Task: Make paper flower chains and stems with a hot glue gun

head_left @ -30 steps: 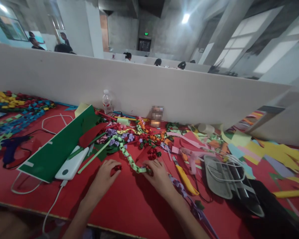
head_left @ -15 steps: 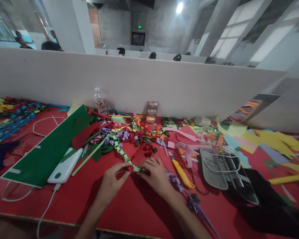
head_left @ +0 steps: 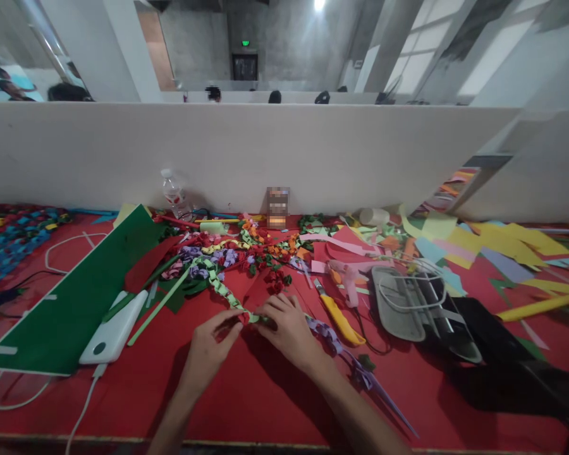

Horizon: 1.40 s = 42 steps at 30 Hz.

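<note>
A light-green paper chain [head_left: 222,289] runs from the pile of paper decorations towards me, and its near end lies between my hands. My left hand [head_left: 207,346] pinches this end, with a small red piece of paper [head_left: 243,318] showing at the fingertips. Opposite it, my right hand [head_left: 287,328] has its fingers curled closed on the chain's other side; they partly hide a green bit. Beside my right wrist lies a purple paper chain [head_left: 329,337]. A yellow utility knife [head_left: 341,319] rests just beyond it.
A green board [head_left: 76,303] and a white power bank [head_left: 114,328] with a cable lie left. To the right are a pink glue gun [head_left: 348,284], a grey tray [head_left: 398,303] and coloured paper scraps [head_left: 507,246]. A plastic bottle [head_left: 174,193] stands by the white partition [head_left: 246,151].
The camera view has shifted slightly, so the table things sit further left. Both hands stay at the end of the green chain, with the fingers adjusted a little.
</note>
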Motion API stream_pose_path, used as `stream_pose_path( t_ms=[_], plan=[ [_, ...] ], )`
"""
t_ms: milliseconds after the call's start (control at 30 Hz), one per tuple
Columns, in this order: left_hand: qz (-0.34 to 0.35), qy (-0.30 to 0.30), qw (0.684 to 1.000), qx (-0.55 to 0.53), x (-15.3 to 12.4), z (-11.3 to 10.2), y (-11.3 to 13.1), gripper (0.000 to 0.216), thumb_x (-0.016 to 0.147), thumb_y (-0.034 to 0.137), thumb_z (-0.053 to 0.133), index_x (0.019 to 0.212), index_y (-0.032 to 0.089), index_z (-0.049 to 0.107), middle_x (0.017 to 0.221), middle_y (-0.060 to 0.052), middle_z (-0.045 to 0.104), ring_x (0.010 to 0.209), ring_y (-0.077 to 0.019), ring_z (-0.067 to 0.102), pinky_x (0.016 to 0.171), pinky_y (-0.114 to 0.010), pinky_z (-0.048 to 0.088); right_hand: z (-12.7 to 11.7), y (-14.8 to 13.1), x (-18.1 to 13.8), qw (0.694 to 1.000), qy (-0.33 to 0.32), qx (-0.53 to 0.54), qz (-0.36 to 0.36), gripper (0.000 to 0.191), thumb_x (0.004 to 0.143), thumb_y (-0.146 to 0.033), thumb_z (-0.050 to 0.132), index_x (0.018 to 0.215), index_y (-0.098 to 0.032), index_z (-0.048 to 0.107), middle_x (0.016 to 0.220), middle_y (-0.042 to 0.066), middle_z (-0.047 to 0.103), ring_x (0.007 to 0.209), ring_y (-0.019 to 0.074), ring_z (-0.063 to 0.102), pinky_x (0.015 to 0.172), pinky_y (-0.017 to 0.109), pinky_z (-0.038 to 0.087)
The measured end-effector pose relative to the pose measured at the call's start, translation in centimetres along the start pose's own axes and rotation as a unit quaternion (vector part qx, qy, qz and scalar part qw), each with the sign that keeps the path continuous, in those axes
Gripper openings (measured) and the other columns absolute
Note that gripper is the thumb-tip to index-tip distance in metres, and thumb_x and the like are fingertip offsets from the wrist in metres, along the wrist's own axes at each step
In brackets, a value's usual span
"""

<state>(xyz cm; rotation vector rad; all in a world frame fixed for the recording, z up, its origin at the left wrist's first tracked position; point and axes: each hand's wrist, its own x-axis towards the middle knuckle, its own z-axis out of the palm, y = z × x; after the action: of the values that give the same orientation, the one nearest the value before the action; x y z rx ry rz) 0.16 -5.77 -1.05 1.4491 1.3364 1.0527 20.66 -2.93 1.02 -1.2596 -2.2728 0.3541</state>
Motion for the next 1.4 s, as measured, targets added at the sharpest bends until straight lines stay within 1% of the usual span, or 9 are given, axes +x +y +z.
stream_pose_path(
  t_ms=[133, 233, 333, 533, 800, 1100, 1200, 1300, 1400],
  plan=[
    [0.047, 0.007, 0.995, 0.084, 0.0, 0.1, 0.6, 0.026, 0.091, 0.035, 0.062, 0.111, 0.023, 0.073, 0.112, -0.006, 0.075, 0.101, -0.0213, 0.071, 0.093, -0.033, 0.057, 0.2, 0.1, 0.0, 1.0, -0.001, -0.009, -0.003, 0.015, 0.088, -0.027, 0.078, 0.098, -0.024, 0.067, 0.096, 0.0, 0.068, 0.095, 0.0202, 0.056, 0.082, 0.033, 0.032],
    [0.083, 0.011, 0.99, 0.111, 0.0, 0.3, 1.0, 0.023, 0.092, 0.031, 0.061, 0.11, 0.023, 0.073, 0.111, -0.005, 0.076, 0.101, -0.0206, 0.071, 0.091, -0.031, 0.056, 0.3, 0.1, 0.0, 1.0, 0.0, -0.014, -0.001, 0.015, 0.087, -0.025, 0.078, 0.097, -0.024, 0.067, 0.095, 0.0, 0.068, 0.095, 0.0201, 0.056, 0.082, 0.033, 0.032],
    [0.1, 0.011, 0.987, 0.127, -0.1, 0.4, 1.3, 0.022, 0.094, 0.03, 0.06, 0.11, 0.023, 0.073, 0.111, -0.006, 0.075, 0.102, -0.0207, 0.07, 0.092, -0.031, 0.056, 0.4, 0.1, -0.1, 1.0, -0.002, -0.016, -0.001, 0.015, 0.087, -0.024, 0.078, 0.097, -0.024, 0.067, 0.095, 0.0, 0.068, 0.095, 0.0199, 0.056, 0.082, 0.033, 0.032],
    [0.111, 0.015, 0.981, 0.158, -0.1, 0.3, 1.0, 0.022, 0.095, 0.029, 0.059, 0.111, 0.024, 0.072, 0.112, -0.006, 0.074, 0.104, -0.0207, 0.069, 0.094, -0.032, 0.053, 0.5, 0.1, 0.0, 1.0, -0.003, -0.016, 0.0, 0.015, 0.087, -0.026, 0.078, 0.097, -0.024, 0.067, 0.095, 0.0, 0.068, 0.094, 0.0193, 0.056, 0.082, 0.032, 0.033],
    [0.113, 0.012, 0.981, 0.157, 0.2, 0.4, 0.3, 0.022, 0.094, 0.029, 0.059, 0.112, 0.024, 0.072, 0.111, -0.005, 0.075, 0.104, -0.0205, 0.069, 0.094, -0.033, 0.053, 0.8, 0.1, -0.1, 1.0, -0.003, -0.018, 0.001, 0.015, 0.086, -0.025, 0.079, 0.096, -0.024, 0.068, 0.094, -0.001, 0.068, 0.093, 0.0188, 0.057, 0.082, 0.032, 0.032],
    [0.093, 0.006, 0.986, 0.141, 0.3, 0.4, 0.6, 0.023, 0.092, 0.032, 0.06, 0.11, 0.024, 0.073, 0.111, -0.006, 0.075, 0.104, -0.0219, 0.069, 0.095, -0.034, 0.053, 0.6, 0.2, 0.0, 1.0, -0.003, -0.016, -0.001, 0.015, 0.087, -0.025, 0.079, 0.097, -0.024, 0.068, 0.095, -0.001, 0.068, 0.095, 0.0188, 0.057, 0.083, 0.033, 0.033],
    [0.059, -0.026, 0.991, 0.118, 0.5, -0.6, 1.1, 0.031, 0.09, 0.037, 0.063, 0.116, 0.024, 0.071, 0.114, -0.007, 0.074, 0.099, -0.0215, 0.07, 0.089, -0.032, 0.055, 0.4, 0.1, 0.0, 1.0, -0.005, -0.011, 0.001, 0.014, 0.088, -0.025, 0.077, 0.097, -0.024, 0.067, 0.097, -0.001, 0.068, 0.096, 0.0192, 0.057, 0.084, 0.033, 0.033],
    [0.004, -0.068, 0.992, 0.111, 1.2, -2.1, 2.1, 0.04, 0.089, 0.044, 0.063, 0.122, 0.022, 0.069, 0.107, -0.007, 0.075, 0.089, -0.0209, 0.07, 0.08, -0.03, 0.056, 0.3, 0.2, -0.1, 1.0, 0.0, -0.011, -0.002, 0.016, 0.087, -0.024, 0.078, 0.099, -0.025, 0.067, 0.098, -0.001, 0.068, 0.097, 0.0193, 0.056, 0.084, 0.033, 0.033],
    [-0.028, -0.148, 0.982, 0.113, 2.3, -3.4, 3.5, 0.045, 0.09, 0.047, 0.061, 0.126, 0.021, 0.068, 0.105, -0.008, 0.075, 0.09, -0.022, 0.068, 0.078, -0.029, 0.055, 0.5, 0.3, -0.1, 1.0, 0.004, -0.012, -0.013, 0.016, 0.088, -0.029, 0.077, 0.099, -0.025, 0.067, 0.097, -0.001, 0.068, 0.096, 0.019, 0.056, 0.085, 0.033, 0.032]
  ],
)
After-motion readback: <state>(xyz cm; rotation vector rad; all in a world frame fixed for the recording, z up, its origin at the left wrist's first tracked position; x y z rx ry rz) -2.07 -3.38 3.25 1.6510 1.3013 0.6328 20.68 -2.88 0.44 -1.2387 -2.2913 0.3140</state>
